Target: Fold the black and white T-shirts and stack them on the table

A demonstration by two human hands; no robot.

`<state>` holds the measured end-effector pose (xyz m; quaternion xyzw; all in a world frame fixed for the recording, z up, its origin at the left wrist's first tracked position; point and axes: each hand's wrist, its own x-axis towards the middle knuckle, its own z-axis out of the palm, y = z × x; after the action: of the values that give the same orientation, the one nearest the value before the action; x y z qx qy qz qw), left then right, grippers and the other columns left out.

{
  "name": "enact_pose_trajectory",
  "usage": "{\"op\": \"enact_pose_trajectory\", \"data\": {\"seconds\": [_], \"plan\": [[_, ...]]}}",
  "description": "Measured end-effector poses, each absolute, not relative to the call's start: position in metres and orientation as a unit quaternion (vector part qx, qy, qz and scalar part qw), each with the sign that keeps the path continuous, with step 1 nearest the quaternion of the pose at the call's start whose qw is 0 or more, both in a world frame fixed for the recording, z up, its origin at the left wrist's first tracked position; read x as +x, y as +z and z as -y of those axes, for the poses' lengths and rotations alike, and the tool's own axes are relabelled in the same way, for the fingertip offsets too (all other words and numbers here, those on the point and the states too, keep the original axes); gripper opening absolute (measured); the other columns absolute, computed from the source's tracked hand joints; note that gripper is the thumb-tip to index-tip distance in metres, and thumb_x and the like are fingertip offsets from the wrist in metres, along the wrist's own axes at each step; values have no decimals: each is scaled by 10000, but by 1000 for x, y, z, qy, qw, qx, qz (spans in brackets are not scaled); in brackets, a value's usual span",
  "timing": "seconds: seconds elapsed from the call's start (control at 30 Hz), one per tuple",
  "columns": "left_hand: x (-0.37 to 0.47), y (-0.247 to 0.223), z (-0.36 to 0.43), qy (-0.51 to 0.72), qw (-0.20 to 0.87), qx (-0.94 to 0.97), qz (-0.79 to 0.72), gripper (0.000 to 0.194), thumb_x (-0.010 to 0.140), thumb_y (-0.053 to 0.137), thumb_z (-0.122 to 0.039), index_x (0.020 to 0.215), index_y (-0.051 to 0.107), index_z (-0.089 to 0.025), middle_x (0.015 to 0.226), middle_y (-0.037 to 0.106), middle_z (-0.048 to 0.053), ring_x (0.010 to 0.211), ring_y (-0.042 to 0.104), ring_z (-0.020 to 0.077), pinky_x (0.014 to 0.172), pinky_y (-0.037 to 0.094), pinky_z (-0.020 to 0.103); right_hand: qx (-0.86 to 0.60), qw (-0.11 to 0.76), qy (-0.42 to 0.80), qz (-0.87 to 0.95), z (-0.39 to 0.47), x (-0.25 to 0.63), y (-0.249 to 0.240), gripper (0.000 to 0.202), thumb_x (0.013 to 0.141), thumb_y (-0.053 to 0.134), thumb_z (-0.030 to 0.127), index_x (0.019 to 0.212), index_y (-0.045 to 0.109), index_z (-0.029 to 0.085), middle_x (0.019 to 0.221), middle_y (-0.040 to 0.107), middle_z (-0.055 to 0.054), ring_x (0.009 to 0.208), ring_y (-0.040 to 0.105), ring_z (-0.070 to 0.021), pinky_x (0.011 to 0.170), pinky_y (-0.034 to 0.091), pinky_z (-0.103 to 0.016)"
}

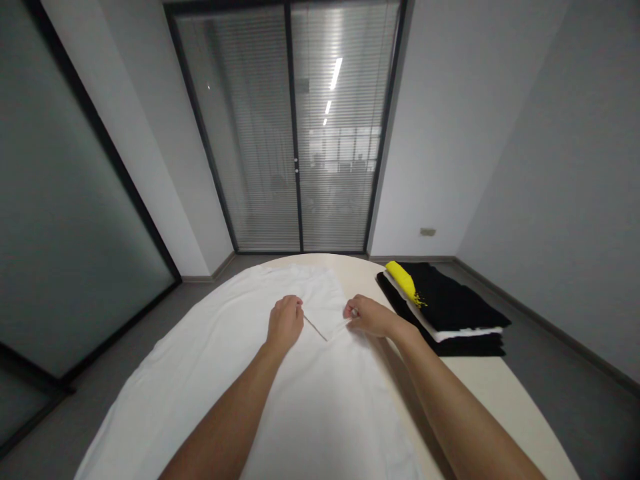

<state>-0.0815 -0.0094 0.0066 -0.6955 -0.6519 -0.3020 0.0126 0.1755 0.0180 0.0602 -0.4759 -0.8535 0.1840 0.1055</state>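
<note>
A white garment (320, 407), which looks like a T-shirt, lies spread over the table with soft wrinkles. My left hand (286, 320) is closed, its thumb and fingers pinching the fabric near the middle. To its right, my right hand (364, 316) pinches a bit of the same fabric by the garment's right edge. Between the two hands the cloth forms a V-shaped fold, with a thin tan line along its left side. The garment hangs past the table's left side.
On the table's right side lies a stack of folded black clothes (450, 297) with a white layer and a yellow patch (401, 277). The pale table (480, 387) has a rounded far edge. Beyond it stand a glass door with blinds (295, 133) and grey walls.
</note>
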Motion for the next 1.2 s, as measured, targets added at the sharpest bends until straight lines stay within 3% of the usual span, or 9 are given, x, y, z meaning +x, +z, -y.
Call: {"op": "enact_pose_trajectory", "data": {"seconds": [0.1,0.23,0.33,0.53,0.73,0.87,1.1,1.2], "plan": [[-81,5,10,-284,24,-680,675,280,1002,451,-243,1058,723,-209,1158,697,98,1079,626,253,981,469,377,-463,93,172,865,-14,171,63,369,661,790,161,1026,761,204,1130,650,-99,996,614,-237,873,454,-291],[-83,-1,7,-268,35,-661,700,332,1006,456,-297,1140,751,-226,1312,649,147,1218,576,315,1046,434,455,-418,85,168,889,-10,163,64,290,706,818,253,993,784,260,1106,669,-77,1106,576,-277,947,425,-334],[-85,-6,3,-263,32,-659,704,358,1004,450,-282,1200,742,-218,1349,636,150,1253,560,317,1074,423,466,-398,89,168,897,-8,157,61,212,749,786,262,961,790,266,1027,686,-61,1047,594,-257,909,428,-323],[-88,-13,-7,-272,16,-665,695,360,1001,438,-244,1216,716,-168,1334,647,116,1227,596,255,1108,424,396,-347,108,193,912,-3,143,56,264,745,801,294,1006,781,258,983,690,-40,887,620,-192,800,434,-263],[-87,-13,-7,-297,14,-665,685,383,1006,422,-244,1301,644,-141,1405,577,138,1251,584,247,1115,428,383,-343,119,199,910,3,134,56,158,816,685,258,939,772,213,900,734,-32,782,632,-165,705,414,-237],[-87,-11,-6,-311,14,-654,690,386,1007,404,-232,1293,644,-130,1375,585,150,1234,594,251,1093,448,373,-332,149,205,908,5,134,55,170,815,657,238,949,753,199,898,741,-32,775,630,-159,707,420,-231],[-85,-7,-3,-309,8,-641,702,376,990,410,-212,1252,661,-114,1333,613,164,1184,621,270,1061,473,388,-333,129,226,906,4,135,50,162,785,671,228,920,752,191,864,744,-18,745,634,-151,680,424,-226],[-83,-5,0,-305,14,-637,708,407,963,470,-237,1304,627,-80,1401,556,214,1276,559,320,1097,440,441,-338,122,236,903,3,135,50,161,824,640,238,935,748,191,867,749,-22,743,643,-155,685,445,-233]]}}
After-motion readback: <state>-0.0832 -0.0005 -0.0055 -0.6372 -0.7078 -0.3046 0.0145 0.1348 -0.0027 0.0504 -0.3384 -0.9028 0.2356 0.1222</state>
